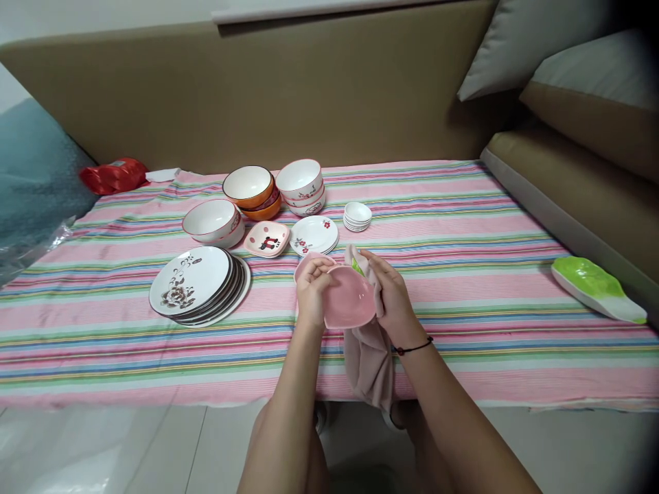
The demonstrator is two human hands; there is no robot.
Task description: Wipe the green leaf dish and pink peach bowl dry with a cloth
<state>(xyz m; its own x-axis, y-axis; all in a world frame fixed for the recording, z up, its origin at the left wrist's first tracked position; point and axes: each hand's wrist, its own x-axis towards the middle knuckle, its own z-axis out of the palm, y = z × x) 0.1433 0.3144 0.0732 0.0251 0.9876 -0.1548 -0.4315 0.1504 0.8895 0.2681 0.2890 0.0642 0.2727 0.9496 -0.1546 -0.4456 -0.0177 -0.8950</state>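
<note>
A pink strawberry-shaped bowl (349, 299) with a green leaf tip is held up between my hands over the striped cloth. My left hand (314, 289) grips its left rim, thumb on the inside. On the right side, my right hand (390, 293) presses a greyish-pink rag (371, 362) against the bowl's edge, and the rag hangs down below it. Another pink dish (309, 262) shows partly behind my left hand. Just beyond are a stack of white flowered plates (314, 234) and a square pink cat dish (266, 239).
Stacked plates (198, 283) stand at the left, with white bowls (212, 221), orange bowls (249, 189) and flowered bowls (300, 182) behind. Small white dishes (357, 214) sit mid-table, a green leaf-shaped dish (590, 281) far right, a red package (114, 176) back left. Cushions (600, 89) lie at upper right.
</note>
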